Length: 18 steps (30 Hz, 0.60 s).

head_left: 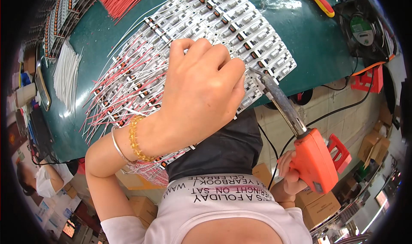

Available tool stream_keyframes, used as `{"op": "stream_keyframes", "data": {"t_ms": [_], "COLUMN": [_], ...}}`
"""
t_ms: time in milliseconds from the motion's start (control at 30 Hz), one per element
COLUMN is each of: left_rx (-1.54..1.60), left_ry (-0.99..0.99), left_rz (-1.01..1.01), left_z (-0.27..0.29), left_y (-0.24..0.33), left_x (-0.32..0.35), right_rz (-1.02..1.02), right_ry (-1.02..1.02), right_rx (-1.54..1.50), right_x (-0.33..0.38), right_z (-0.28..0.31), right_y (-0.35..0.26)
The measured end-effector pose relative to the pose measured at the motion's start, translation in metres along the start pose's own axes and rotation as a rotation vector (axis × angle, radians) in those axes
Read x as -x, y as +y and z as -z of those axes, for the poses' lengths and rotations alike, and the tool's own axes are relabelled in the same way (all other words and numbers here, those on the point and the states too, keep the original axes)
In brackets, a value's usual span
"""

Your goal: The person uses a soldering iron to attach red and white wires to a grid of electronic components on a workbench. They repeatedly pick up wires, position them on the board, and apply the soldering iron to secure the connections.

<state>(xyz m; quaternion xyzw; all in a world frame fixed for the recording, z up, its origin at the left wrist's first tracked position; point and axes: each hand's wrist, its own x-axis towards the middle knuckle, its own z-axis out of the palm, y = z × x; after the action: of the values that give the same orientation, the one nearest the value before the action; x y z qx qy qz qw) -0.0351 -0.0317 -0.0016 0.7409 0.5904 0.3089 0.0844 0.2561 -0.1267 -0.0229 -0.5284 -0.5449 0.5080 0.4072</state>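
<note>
My left hand (201,83) is curled with its fingers closed over a panel of small white circuit boards (257,38). Whatever its fingertips hold is hidden beneath it. My right hand (291,171) grips the orange handle of a gun-shaped soldering iron (315,160). Its metal barrel slants up and left, and the tip comes down on the boards just right of my left hand. Rows of small silver and black parts cover the panel. Thin red and white wires (128,79) fan out from its left part.
A bundle of red wires (122,1) and one of white wires (67,74) lie on the green table (296,27). Stacked boards (64,19) stand far left. Red-yellow pliers or cutters handles (319,3) and a black fan (360,29) are far right. A person (47,177) sits at left.
</note>
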Motion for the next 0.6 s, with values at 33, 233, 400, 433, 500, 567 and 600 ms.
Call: {"op": "stream_keyframes", "data": {"t_ms": [33,233,400,433,500,567,600], "left_rx": [-0.005,-0.008,-0.022,-0.026,-0.019,-0.021,-0.031], "left_ry": [0.001,-0.003,-0.011,-0.012,0.033,0.063,0.076], "left_rz": [-0.001,-0.002,-0.008,-0.002,-0.028,-0.09,-0.127], "left_z": [0.0,-0.002,-0.001,0.001,0.005,0.007,0.01], "left_y": [0.0,0.001,0.002,0.002,-0.002,-0.004,-0.005], "left_x": [0.0,-0.001,-0.001,-0.001,0.0,-0.003,-0.003], "right_rz": [0.003,0.128,0.113,0.073,-0.031,-0.027,0.039], "right_ry": [-0.021,-0.016,-0.005,0.008,0.077,0.073,0.001], "right_rx": [0.009,0.028,-0.027,-0.03,-0.022,-0.028,-0.036], "right_x": [0.0,-0.016,-0.021,-0.017,0.005,-0.002,-0.009], "right_z": [0.002,-0.011,-0.022,-0.016,0.013,0.006,-0.002], "right_y": [0.001,-0.003,-0.013,-0.006,0.03,0.021,0.004]}}
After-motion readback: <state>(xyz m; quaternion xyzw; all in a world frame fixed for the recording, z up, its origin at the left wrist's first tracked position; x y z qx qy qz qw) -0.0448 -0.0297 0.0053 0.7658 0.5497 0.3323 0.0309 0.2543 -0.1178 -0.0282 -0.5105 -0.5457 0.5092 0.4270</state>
